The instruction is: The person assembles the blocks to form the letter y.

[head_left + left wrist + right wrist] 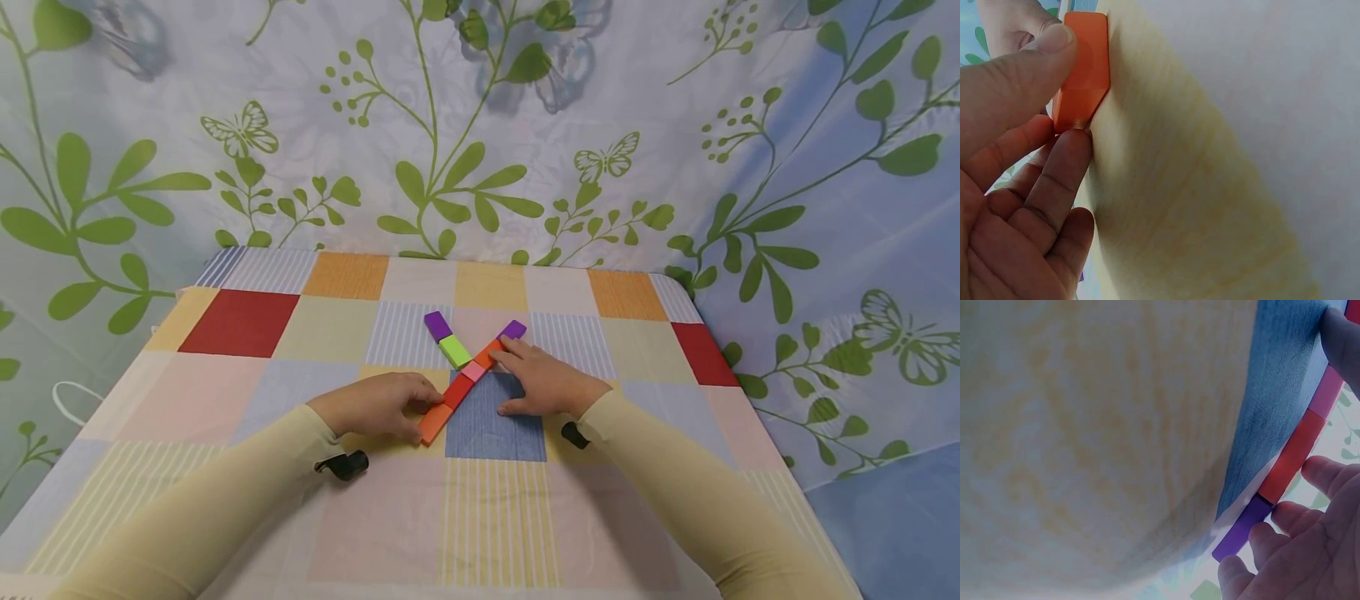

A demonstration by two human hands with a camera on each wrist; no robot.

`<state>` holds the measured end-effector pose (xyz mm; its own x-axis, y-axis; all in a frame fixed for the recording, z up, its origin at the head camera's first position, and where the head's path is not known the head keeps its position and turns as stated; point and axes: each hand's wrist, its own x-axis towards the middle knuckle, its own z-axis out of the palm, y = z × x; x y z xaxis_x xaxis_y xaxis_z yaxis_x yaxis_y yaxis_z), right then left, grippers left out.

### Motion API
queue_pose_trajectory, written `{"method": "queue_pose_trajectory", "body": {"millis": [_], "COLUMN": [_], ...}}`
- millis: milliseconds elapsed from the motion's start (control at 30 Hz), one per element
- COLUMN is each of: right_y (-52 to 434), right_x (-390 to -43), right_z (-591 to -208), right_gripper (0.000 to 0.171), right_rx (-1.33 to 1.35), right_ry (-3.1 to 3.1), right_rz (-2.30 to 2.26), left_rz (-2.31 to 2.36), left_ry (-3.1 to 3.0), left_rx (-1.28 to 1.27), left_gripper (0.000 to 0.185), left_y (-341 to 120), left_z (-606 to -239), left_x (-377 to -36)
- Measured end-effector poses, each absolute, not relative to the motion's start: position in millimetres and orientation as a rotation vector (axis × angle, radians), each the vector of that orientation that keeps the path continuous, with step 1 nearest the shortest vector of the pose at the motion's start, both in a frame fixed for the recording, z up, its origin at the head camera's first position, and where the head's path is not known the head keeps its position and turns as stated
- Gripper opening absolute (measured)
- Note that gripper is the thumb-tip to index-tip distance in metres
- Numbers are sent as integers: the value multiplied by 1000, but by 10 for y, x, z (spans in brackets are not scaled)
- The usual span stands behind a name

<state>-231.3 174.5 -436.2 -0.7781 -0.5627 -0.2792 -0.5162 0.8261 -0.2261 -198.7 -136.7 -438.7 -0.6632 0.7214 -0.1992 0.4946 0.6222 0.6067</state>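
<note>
- While the head view shows both hands low on the table [247, 321], a row of blocks [467, 379] runs slantwise between them, from an orange block [435, 423] near the person to a purple one [512, 330] at the far end; a second short row, purple then green block [454, 351], meets it to make an X. The left hand [378, 405] pinches the near orange block; the right hand [543, 379] lies flat, fingers straight, fingertips against the far end
- Judging from this, light even pressure from both ends should keep the row straight; a hard push could buckle it at a joint
- At the left wrist, thumb [1019, 81] and finger [1063, 169] nip the orange block [1085, 69], a smooth matte slab with rounded corners, flat on pale yellow cloth
- At the right wrist, relaxed fingertips [1285, 515] touch the row's edge, where purple, orange and pink blocks butt tightly; the cloth looks woven and soft, so blocks may drag, not slide
</note>
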Motion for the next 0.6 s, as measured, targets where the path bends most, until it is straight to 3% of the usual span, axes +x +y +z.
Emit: {"method": "queue_pose_trajectory", "body": {"millis": [600], "right_y": [1732], "right_x": [-2295], "right_z": [-4356], "right_gripper": [95], "right_rx": [-796], "right_ry": [2662], "right_rz": [-219], "left_rz": [701], "left_ry": [2483], "left_rx": [928], "left_gripper": [64], "left_y": [-1410], "left_z": [-4361], "left_x": [-2001]}}
